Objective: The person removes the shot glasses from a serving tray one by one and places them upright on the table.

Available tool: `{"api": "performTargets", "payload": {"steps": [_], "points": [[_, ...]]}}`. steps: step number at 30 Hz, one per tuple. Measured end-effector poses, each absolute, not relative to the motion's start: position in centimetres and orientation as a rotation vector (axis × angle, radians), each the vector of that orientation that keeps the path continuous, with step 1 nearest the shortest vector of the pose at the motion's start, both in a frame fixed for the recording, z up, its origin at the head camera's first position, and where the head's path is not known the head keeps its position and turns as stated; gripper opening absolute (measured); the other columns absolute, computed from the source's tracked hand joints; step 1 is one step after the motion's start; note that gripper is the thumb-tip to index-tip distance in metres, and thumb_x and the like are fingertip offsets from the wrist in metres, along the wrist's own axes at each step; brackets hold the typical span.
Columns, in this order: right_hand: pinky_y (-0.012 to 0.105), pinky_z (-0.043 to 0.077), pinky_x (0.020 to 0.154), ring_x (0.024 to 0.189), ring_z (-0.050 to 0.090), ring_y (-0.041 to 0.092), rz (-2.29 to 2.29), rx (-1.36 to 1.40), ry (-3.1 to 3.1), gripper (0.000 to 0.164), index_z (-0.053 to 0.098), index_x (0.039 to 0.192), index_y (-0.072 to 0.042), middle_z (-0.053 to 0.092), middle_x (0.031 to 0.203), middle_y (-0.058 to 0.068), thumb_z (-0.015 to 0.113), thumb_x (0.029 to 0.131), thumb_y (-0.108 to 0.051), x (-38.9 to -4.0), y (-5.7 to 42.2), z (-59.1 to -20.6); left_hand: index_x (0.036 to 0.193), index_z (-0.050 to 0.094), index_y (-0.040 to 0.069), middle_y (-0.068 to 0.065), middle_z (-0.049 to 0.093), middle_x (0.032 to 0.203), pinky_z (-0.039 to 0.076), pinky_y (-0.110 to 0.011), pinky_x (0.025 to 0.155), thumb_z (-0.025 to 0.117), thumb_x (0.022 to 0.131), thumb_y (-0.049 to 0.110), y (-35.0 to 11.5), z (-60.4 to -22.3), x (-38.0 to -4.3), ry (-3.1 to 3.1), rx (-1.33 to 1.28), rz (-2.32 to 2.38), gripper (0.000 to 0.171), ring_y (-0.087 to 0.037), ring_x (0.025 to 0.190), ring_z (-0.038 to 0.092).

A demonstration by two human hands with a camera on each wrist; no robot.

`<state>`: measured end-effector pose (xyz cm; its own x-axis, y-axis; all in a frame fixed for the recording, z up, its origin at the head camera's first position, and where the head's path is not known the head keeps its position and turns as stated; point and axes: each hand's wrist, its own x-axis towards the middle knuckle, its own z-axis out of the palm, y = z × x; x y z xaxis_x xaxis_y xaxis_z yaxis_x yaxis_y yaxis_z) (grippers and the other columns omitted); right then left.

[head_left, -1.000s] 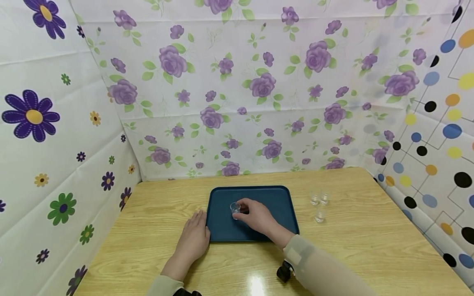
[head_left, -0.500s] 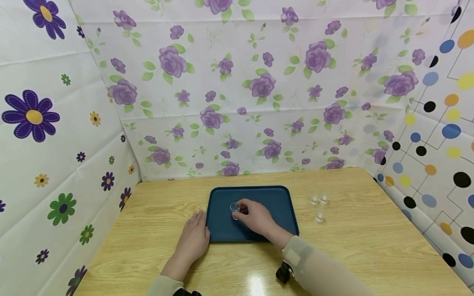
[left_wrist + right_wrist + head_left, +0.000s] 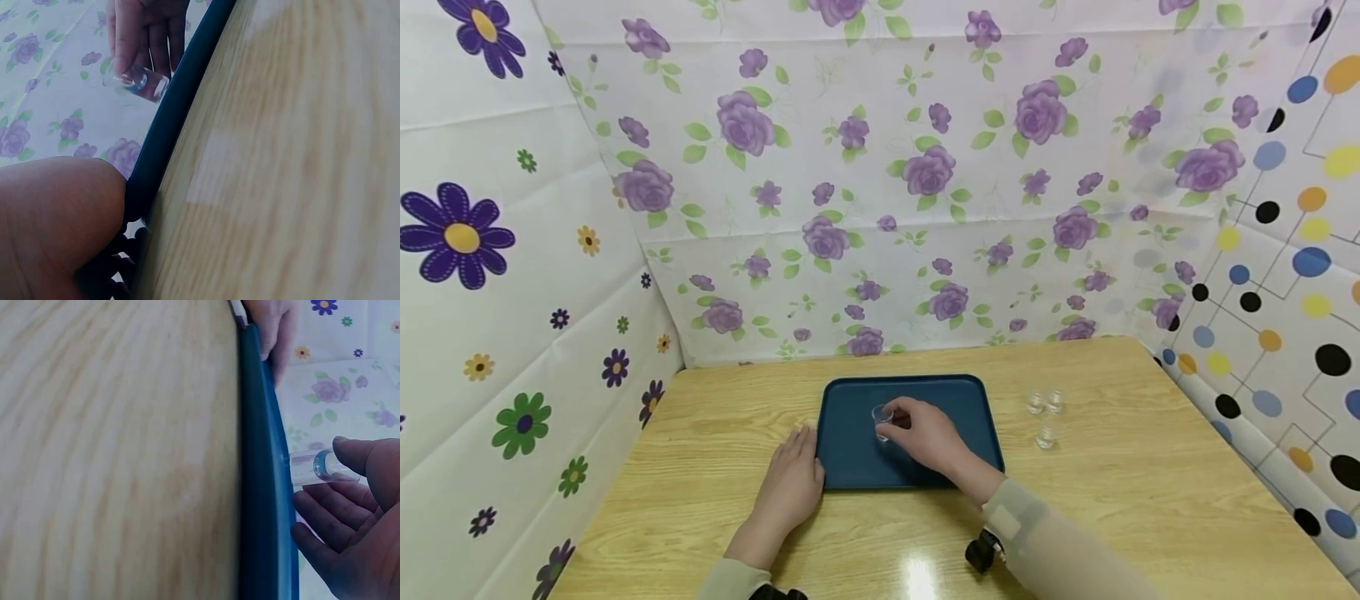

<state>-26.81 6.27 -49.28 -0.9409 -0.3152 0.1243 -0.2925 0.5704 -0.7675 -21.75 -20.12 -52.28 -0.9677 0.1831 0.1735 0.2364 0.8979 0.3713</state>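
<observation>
My right hand [image 3: 928, 435] pinches a small clear shot glass [image 3: 880, 413] between thumb and fingers, over the dark blue tray [image 3: 847, 462]. The right wrist view shows the glass [image 3: 304, 466] upright relative to the tray, its lower part behind the tray's raised rim [image 3: 284, 487]. In the left wrist view the glass [image 3: 150, 87] appears just past the tray edge, below the right hand's fingers. My left hand [image 3: 790, 479] lies flat on the table, straight fingers along the tray's left edge, its side touching the rim.
Three more clear shot glasses stand on the wooden table [image 3: 1097, 500] right of the tray: two at the back [image 3: 1036, 404] and one nearer [image 3: 1046, 437]. Flowered cloth [image 3: 880, 275] hangs behind the table and at the left; dotted cloth [image 3: 1285, 333] hangs at the right.
The right hand and its glass have shifted slightly right and upward over the tray. The left hand stays at the tray's left edge. The head view has turned a little.
</observation>
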Motion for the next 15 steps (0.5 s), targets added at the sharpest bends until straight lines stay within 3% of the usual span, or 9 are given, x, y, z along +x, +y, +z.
{"api": "performTargets", "payload": {"steps": [15], "points": [[0.044, 0.063, 0.091, 0.106, 0.072, 0.013, -1.392, -0.453, 2.802, 0.030, 0.077, 0.130, -0.020, 0.076, 0.115, -0.007, 0.077, 0.106, -0.038, -26.3, 9.5, -47.9, 0.161, 0.043, -0.015, -0.035, 0.042, 0.167, 0.029, -0.067, 0.129, 0.053, 0.112, 0.006, -20.1, -52.1, -21.6, -2.935, -0.324, -0.596, 0.054, -0.051, 0.158, 0.035]]}}
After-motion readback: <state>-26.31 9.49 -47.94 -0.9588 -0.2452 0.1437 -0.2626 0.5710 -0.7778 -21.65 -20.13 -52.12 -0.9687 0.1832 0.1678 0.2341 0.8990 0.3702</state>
